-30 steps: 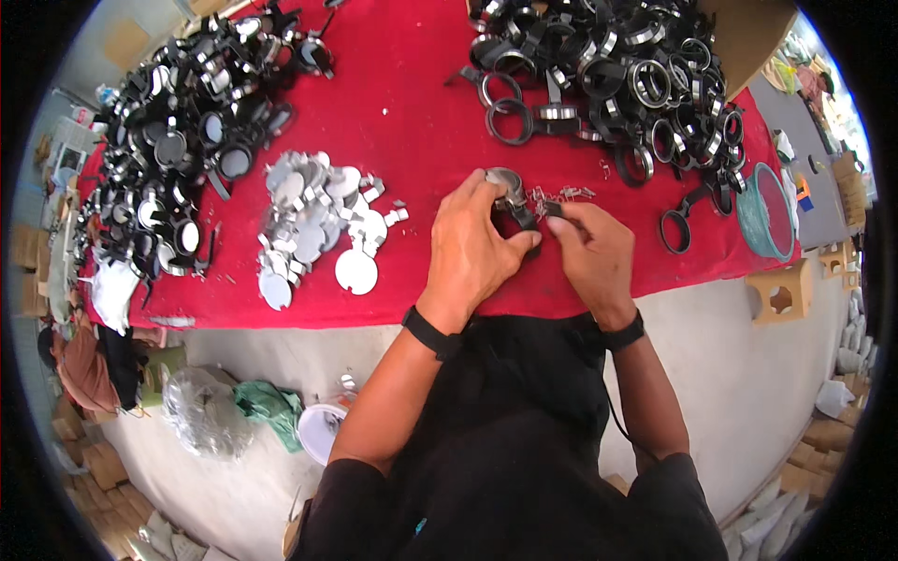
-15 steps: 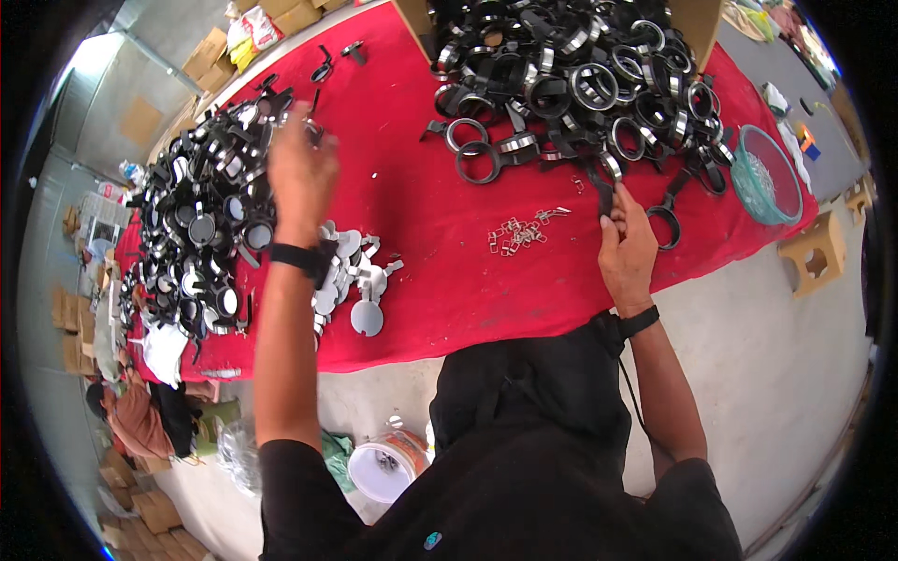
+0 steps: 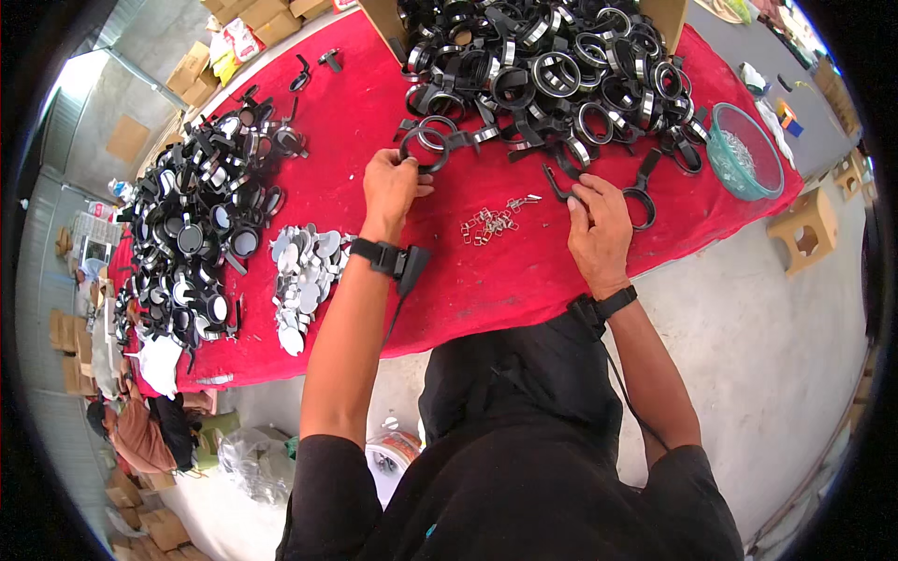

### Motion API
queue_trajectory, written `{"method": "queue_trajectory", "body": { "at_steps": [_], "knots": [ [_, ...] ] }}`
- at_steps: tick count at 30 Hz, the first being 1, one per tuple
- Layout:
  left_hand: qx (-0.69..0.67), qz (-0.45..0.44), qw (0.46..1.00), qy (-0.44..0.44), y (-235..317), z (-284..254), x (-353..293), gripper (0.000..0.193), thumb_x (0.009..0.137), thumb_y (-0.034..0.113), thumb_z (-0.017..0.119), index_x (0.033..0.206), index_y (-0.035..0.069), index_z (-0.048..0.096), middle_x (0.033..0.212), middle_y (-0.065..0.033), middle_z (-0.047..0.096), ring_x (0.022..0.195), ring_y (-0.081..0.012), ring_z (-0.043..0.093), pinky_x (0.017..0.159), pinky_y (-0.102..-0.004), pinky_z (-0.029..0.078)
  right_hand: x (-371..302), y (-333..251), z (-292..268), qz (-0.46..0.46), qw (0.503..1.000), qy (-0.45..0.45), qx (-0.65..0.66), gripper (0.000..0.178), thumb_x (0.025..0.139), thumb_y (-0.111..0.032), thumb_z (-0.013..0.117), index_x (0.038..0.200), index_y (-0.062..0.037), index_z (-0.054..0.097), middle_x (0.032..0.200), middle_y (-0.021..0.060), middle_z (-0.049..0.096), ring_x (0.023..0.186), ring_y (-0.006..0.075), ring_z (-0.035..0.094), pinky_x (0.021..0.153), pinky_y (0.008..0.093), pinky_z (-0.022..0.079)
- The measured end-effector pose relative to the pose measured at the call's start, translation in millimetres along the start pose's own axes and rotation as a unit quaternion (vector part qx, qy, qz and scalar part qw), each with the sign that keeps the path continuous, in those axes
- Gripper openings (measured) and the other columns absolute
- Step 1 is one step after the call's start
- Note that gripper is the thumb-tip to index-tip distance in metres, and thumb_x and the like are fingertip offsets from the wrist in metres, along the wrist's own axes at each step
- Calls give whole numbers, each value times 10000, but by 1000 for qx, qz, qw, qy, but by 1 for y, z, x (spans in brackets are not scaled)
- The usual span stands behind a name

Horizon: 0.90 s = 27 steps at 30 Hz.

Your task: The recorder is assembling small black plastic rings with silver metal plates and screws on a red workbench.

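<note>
My left hand (image 3: pixel 391 192) is closed, thumb and fingers pinching the lower rim of a black ring with a tab (image 3: pixel 441 163), at the edge of the large pile of black and silver ring parts (image 3: pixel 561 79). My right hand (image 3: pixel 601 224) has its fingers closed on a dark curved ring part (image 3: pixel 557 190), partly hidden by the fingers. Just right of that hand lies a black ring with a handle (image 3: pixel 643 206). Between the hands is a scatter of small metal clips (image 3: pixel 488 224). Grey-white discs with tabs (image 3: pixel 307 285) lie left of my left forearm.
A heap of black pieces with discs in them (image 3: pixel 192 224) covers the left of the red cloth (image 3: pixel 449 290). A teal basket (image 3: pixel 745 154) stands at the right edge. A cardboard box (image 3: pixel 382 28) backs the ring pile. Another person (image 3: pixel 140 435) is at lower left.
My left hand has swung right from the left heap to a black ring by the ring pile and gripped it. My right hand has drawn its part away from the pile. The view has shifted slightly.
</note>
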<state>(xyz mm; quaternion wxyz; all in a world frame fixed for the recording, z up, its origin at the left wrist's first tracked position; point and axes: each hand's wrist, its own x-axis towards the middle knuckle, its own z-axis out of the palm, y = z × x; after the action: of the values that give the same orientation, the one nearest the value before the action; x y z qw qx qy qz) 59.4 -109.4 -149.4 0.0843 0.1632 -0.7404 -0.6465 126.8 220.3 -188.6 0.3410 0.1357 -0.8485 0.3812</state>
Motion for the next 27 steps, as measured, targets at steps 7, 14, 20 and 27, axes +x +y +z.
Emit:
{"method": "queue_trajectory", "body": {
  "at_steps": [7, 14, 20, 27],
  "knots": [
    [42, 94, 993, -64, 1, -6, -104, 106, 1071, -26, 647, 1176, -18, 631, 1015, -106, 738, 823, -203, 785, 691, -354, 692, 1, -65, 6, 252, 906, -134, 312, 298, 1052, -138, 807, 1308, 13, 792, 1269, 151, 804, 1038, 230, 773, 939, 369, 614],
    [53, 38, 997, -40, -17, -26, -165, 173, 1032, -81, 633, 1195, -24, 627, 1094, -124, 768, 916, -175, 787, 809, -338, 682, 2, -91, -2, 328, 765, -406, 377, 377, 1048, -58, 784, 1396, 70, 716, 1231, 143, 823, 1081, 167, 777, 975, 323, 622],
    [143, 173, 974, 18, -20, -71, -189, 293, 988, -61, 737, 1272, -27, 676, 1185, -160, 787, 1016, -248, 792, 897, -383, 655, -18, -116, 13, 298, 790, -372, 386, 349, 993, 4, 808, 1332, 46, 737, 1179, 131, 817, 1047, 138, 764, 931, 317, 621],
    [535, 116, 829, 117, -25, -156, -221, 367, 903, 282, 934, 1147, 30, 826, 956, -162, 736, 852, -353, 733, 769, -457, 581, -35, -124, 38, 98, 960, -213, 151, 372, 906, -34, 853, 1261, 5, 748, 1062, 185, 740, 965, 380, 724, 860, 484, 592]
  ]
}}
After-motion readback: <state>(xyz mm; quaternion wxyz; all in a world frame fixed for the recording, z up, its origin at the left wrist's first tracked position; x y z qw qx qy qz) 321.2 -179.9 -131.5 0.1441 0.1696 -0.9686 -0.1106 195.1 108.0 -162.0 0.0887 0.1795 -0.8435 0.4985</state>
